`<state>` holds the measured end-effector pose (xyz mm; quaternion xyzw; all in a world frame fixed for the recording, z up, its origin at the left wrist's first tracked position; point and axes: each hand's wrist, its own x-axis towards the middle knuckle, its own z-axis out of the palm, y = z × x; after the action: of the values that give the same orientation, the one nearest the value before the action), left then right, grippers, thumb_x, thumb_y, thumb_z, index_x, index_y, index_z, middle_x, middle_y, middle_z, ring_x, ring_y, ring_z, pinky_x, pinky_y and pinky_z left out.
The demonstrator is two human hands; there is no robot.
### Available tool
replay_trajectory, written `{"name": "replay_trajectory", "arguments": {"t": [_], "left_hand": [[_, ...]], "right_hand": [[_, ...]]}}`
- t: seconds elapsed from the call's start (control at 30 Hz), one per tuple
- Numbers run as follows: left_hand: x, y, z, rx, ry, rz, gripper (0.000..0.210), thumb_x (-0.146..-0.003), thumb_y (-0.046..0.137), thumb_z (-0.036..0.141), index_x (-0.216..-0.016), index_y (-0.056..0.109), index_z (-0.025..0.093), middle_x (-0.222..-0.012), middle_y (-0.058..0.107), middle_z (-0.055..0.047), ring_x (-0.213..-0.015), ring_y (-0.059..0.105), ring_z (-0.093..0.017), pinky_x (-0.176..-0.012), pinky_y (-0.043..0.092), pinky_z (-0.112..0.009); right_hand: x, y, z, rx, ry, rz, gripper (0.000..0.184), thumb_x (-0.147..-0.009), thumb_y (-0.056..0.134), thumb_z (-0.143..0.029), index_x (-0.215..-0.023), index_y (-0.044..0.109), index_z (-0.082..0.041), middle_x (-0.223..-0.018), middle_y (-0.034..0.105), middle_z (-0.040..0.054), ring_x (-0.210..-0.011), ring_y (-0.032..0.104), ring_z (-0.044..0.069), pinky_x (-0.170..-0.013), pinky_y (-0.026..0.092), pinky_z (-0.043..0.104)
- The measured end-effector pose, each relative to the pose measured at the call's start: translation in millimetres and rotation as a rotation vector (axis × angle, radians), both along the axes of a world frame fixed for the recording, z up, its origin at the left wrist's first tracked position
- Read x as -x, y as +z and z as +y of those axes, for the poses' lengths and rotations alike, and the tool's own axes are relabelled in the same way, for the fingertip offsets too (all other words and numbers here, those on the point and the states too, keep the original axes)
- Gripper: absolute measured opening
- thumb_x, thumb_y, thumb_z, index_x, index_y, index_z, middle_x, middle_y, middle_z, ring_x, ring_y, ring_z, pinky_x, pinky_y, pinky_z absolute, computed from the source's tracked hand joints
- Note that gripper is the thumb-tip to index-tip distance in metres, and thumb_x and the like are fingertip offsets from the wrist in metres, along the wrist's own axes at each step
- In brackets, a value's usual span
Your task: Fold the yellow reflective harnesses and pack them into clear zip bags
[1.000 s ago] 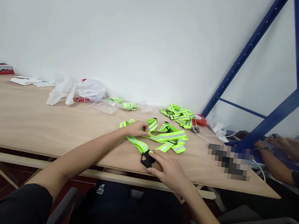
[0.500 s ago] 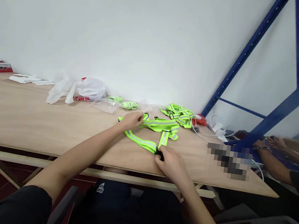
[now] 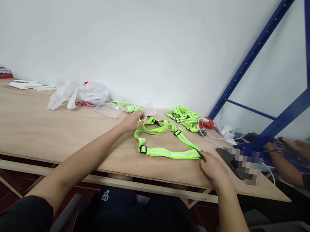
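A neon-yellow reflective harness with a silver stripe and black slide buckles lies spread in a loop on the table. My right hand is closed on the black piece at the harness's near right corner, the strap pulled fairly straight leftward from it. At the far left of the loop, my left hand has its fingers curled together on the strap; the fingers partly hide what they pinch. A black slide buckle sits at the near left corner. Another buckle is on the right-hand strap.
Behind lie a heap of similar straps, rolled straps, clear plastic bags and a white bag. A partly blurred dark phone-like object and cables are at right. Beyond the blue rack post a person's arms show.
My right hand has moved right, drawing the near strap out and widening the loop. My left hand has shifted slightly left and away from me, and the harness has been pulled flatter.
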<state>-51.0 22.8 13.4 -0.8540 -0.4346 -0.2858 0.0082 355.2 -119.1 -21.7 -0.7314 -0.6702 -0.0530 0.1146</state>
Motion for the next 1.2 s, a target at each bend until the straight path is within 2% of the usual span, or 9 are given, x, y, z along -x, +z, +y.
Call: {"name": "replay_trajectory", "arguments": {"t": [0.07,0.13,0.3,0.4,0.6,0.77,1.0,1.1,1.2], "left_hand": [[-5,-6.2,-1,0.021,-0.086,0.042,0.034,-0.088,0.051,0.026,-0.120,0.057,0.020,-0.122,0.066,-0.009,-0.109,0.061,-0.024,-0.091,0.047,-0.033],[-10,-14.0,-2,0.065,-0.149,0.099,0.040,-0.089,0.053,0.030,-0.128,0.056,0.021,-0.125,0.066,-0.008,-0.110,0.062,-0.024,-0.093,0.046,-0.033],[-14,-23.9,2,0.153,-0.182,0.200,0.032,-0.088,0.055,0.037,-0.114,0.067,0.023,-0.115,0.070,-0.007,-0.105,0.063,-0.026,-0.090,0.046,-0.033],[-10,-19.7,5,0.182,-0.137,0.198,0.025,-0.085,0.057,0.034,-0.102,0.070,0.021,-0.108,0.071,-0.008,-0.098,0.064,-0.026,-0.083,0.045,-0.031],[1,-2.1,1,0.274,-0.064,0.044,0.023,-0.079,0.061,0.040,-0.071,0.064,0.019,-0.068,0.064,-0.004,-0.070,0.059,-0.023,-0.065,0.038,-0.029],[14,16.3,-10,0.432,-0.144,-0.185,0.039,-0.082,0.058,0.053,-0.067,0.058,0.018,-0.058,0.052,0.001,-0.056,0.048,-0.015,-0.055,0.033,-0.026],[26,32.0,-14,0.592,-0.232,-0.519,0.050,-0.080,0.053,0.066,-0.063,0.047,0.019,-0.050,0.041,0.003,-0.043,0.036,-0.010,-0.044,0.028,-0.024],[24,33.8,-16,0.606,-0.251,-0.592,0.052,-0.078,0.058,0.067,-0.060,0.044,0.020,-0.048,0.035,0.006,-0.042,0.030,-0.008,-0.042,0.025,-0.023],[18,34.3,-21,0.610,-0.266,-0.608,0.051,-0.078,0.061,0.065,-0.062,0.049,0.018,-0.050,0.040,0.005,-0.043,0.032,-0.007,-0.042,0.026,-0.021]], "right_hand": [[14,7.0,-3,-0.040,0.015,-0.024,0.051,-0.083,0.048,-0.020,-0.132,0.065,-0.019,-0.138,0.062,0.0154,-0.126,0.057,0.034,-0.104,0.045,0.046],[39,15.9,-9,-0.071,0.091,-0.015,0.049,-0.088,0.045,-0.023,-0.134,0.062,-0.017,-0.140,0.060,0.0160,-0.129,0.055,0.034,-0.106,0.043,0.047],[116,27.3,-30,-0.012,0.472,0.155,0.047,-0.093,0.048,-0.026,-0.138,0.059,-0.021,-0.143,0.059,0.0107,-0.132,0.053,0.028,-0.110,0.041,0.042],[138,26.9,-35,0.105,0.577,0.208,0.043,-0.093,0.052,-0.029,-0.134,0.063,-0.022,-0.139,0.062,0.0099,-0.130,0.055,0.028,-0.109,0.041,0.040],[115,33.2,-30,0.167,0.371,0.209,0.032,-0.095,0.049,-0.034,-0.099,0.076,-0.018,-0.109,0.076,0.0115,-0.099,0.069,0.027,-0.084,0.047,0.031],[105,38.5,-28,0.149,0.295,0.200,0.036,-0.094,0.047,-0.035,-0.067,0.067,-0.019,-0.082,0.075,0.0092,-0.076,0.065,0.022,-0.064,0.038,0.028],[99,37.7,-23,0.135,0.216,0.221,0.036,-0.092,0.049,-0.034,-0.066,0.067,-0.019,-0.073,0.073,0.0080,-0.073,0.064,0.023,-0.062,0.038,0.027],[96,37.8,-22,0.139,0.147,0.202,0.034,-0.092,0.049,-0.032,-0.069,0.070,-0.019,-0.081,0.075,0.0102,-0.077,0.067,0.023,-0.064,0.040,0.028],[100,37.3,-23,0.107,0.155,0.173,0.033,-0.094,0.048,-0.032,-0.079,0.074,-0.017,-0.093,0.077,0.0138,-0.087,0.069,0.027,-0.074,0.045,0.030]]}}
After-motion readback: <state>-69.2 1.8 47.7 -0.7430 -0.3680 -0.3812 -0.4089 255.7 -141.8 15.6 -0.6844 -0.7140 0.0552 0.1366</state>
